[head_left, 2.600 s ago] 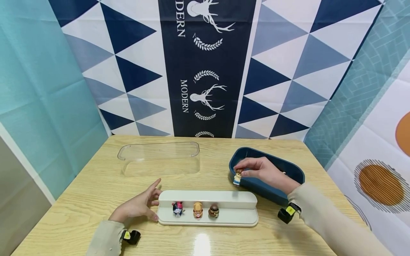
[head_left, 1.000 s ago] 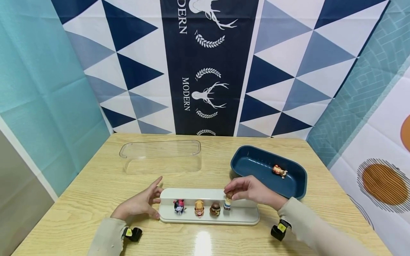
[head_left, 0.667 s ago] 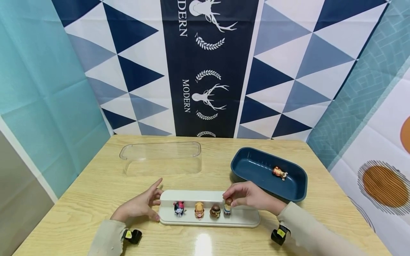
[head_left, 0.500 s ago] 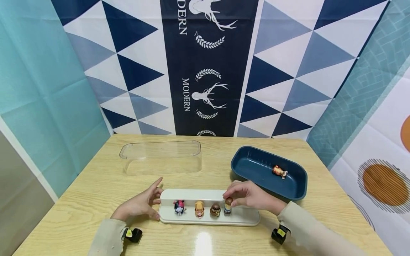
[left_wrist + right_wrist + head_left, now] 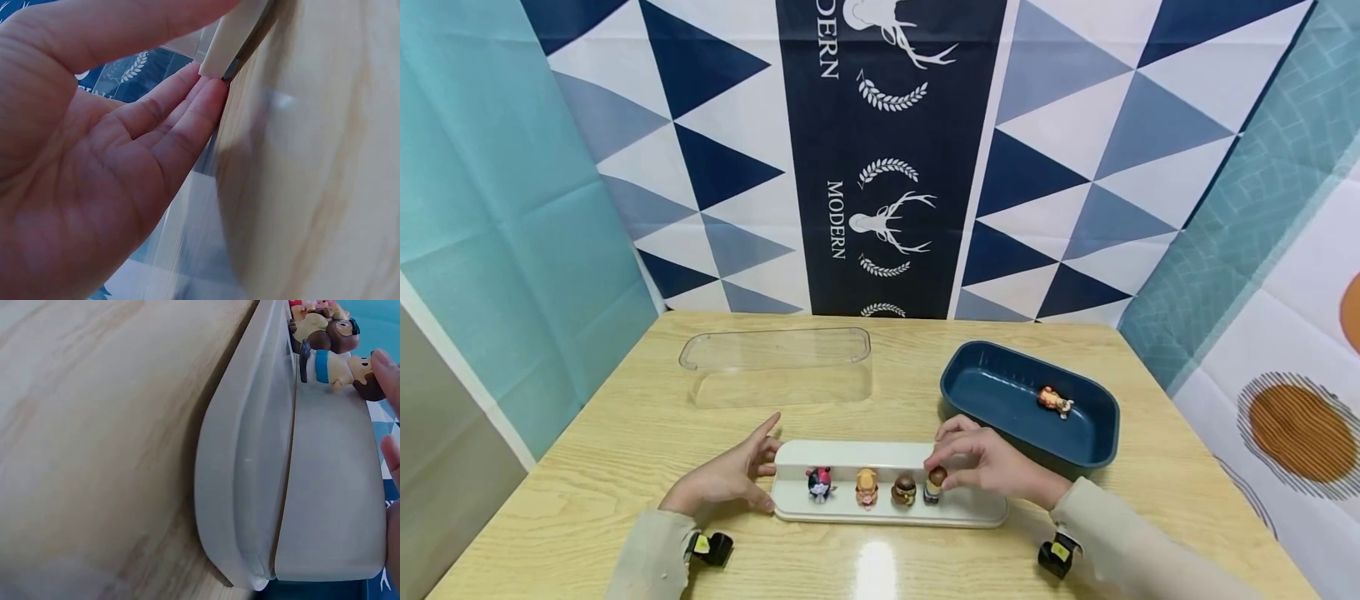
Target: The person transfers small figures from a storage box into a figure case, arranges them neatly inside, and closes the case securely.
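My right hand [image 5: 992, 462] pinches the brown head of a small toy figurine [image 5: 933, 486] that stands on a white two-level stand [image 5: 970, 508]. In the right wrist view the figurine [image 5: 344, 367] shows a cream body and a blue band. Left of it on the same lower level are a brown figurine [image 5: 904, 491], a yellow-orange one [image 5: 866, 488] and a black-and-pink one [image 5: 820, 484]. At the stand's left end my left hand [image 5: 722, 482] touches the edge, its fingers fairly straight in the left wrist view and the forefinger raised.
Behind the stand on the right sits a dark blue bin [image 5: 1022, 425] with an orange figurine [image 5: 1055, 402] lying in it. A clear plastic cover [image 5: 778, 367] stands at the back left of the wooden table [image 5: 625, 433]. Patterned cloths hang around the table.
My right hand has carried the figurine from the blue bin's left edge to the stand, beside the brown figurine, and lowered it there. My left hand has stayed at the stand's end.
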Available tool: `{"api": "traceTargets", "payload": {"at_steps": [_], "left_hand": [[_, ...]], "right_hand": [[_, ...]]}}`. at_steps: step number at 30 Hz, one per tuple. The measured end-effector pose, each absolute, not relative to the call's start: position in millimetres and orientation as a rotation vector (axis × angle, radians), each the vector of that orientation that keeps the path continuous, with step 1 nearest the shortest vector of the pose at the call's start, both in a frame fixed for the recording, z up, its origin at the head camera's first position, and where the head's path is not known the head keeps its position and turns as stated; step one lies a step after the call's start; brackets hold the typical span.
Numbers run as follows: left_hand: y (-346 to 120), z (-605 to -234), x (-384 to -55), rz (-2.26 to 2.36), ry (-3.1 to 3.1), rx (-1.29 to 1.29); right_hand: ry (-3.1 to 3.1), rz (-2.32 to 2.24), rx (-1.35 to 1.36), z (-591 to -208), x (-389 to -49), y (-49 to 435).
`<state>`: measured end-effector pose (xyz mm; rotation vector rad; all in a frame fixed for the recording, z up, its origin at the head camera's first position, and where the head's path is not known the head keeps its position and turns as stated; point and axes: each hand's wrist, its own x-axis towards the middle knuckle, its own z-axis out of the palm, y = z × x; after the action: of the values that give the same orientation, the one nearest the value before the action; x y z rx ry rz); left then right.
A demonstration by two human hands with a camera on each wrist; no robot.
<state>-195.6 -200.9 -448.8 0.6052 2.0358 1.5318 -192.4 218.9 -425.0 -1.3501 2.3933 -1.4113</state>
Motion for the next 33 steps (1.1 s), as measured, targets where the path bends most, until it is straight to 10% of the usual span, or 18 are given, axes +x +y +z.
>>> {"api": "traceTargets", "payload": {"at_steps": [33], "left_hand": [[-203, -450, -194, 1.514, 2.035, 0.661]], "right_hand": [[2.344, -0.956, -1.712, -399, -198, 214]]}}
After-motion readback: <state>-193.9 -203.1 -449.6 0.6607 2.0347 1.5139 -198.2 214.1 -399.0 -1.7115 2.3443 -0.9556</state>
